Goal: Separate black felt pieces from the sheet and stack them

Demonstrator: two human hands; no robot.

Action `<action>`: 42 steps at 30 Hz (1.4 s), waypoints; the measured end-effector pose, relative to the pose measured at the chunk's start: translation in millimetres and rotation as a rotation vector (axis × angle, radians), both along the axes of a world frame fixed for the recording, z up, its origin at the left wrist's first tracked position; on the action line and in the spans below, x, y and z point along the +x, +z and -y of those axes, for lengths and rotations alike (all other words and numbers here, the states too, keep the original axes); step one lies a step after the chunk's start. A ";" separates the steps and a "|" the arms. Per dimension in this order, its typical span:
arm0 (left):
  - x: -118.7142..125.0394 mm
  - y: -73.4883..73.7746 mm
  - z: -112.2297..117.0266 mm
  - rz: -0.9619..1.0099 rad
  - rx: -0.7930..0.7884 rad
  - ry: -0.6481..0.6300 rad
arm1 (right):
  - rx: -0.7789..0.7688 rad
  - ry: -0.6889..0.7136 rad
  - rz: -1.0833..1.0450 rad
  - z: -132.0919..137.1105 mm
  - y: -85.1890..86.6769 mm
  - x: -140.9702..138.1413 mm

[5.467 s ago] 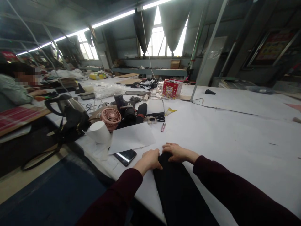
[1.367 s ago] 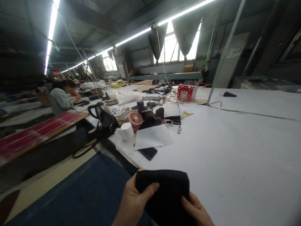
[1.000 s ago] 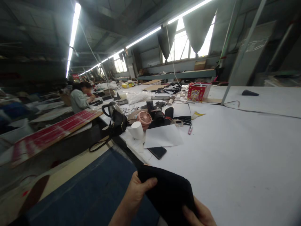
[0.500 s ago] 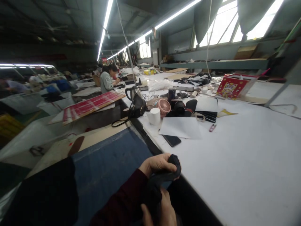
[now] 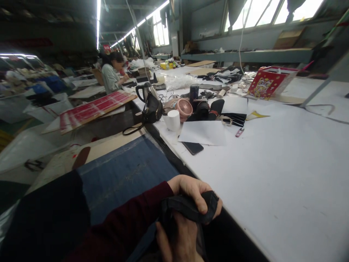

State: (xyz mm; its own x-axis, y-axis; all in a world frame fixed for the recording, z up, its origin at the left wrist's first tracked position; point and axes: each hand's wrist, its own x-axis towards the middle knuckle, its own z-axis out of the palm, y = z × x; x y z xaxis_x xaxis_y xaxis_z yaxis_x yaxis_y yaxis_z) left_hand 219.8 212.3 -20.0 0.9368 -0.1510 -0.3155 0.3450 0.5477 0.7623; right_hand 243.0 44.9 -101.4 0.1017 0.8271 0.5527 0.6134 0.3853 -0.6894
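Both my hands hold a folded piece of black fabric [image 5: 191, 209] at the near edge of the white table [image 5: 272, 163], low in the view. My left hand [image 5: 192, 189], in a dark red sleeve, is closed over the top of the bundle, fingers wrapped round it. Just beneath, my right hand [image 5: 180, 240] comes up from the bottom edge and grips the fabric's underside; part of that hand is hidden by the cloth.
Further along the table lie a black phone [image 5: 192, 147], a white sheet [image 5: 203, 133], a white cup [image 5: 173, 120], a pink fan [image 5: 184, 108], a black bag with a kettle [image 5: 151, 105] and a red box [image 5: 265, 83]. A person [image 5: 111, 74] sits at the far left. A blue mat [image 5: 125, 171] covers the floor.
The black fabric lay stretched on the table, then was lifted and folded. Since half a second ago my view has tilted down, and both hands have bunched it tighter at the table edge.
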 end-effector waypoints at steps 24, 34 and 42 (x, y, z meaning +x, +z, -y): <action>-18.2 -16.2 -6.7 0.388 -0.046 0.677 | 0.115 0.139 -0.009 -21.1 6.2 6.5; -58.5 -13.7 -31.7 0.464 -0.133 1.314 | -0.209 0.204 -0.311 -37.8 -3.8 -4.1; -78.7 -15.6 -31.7 0.291 -0.276 1.475 | -0.261 0.277 -0.492 -52.1 8.4 0.9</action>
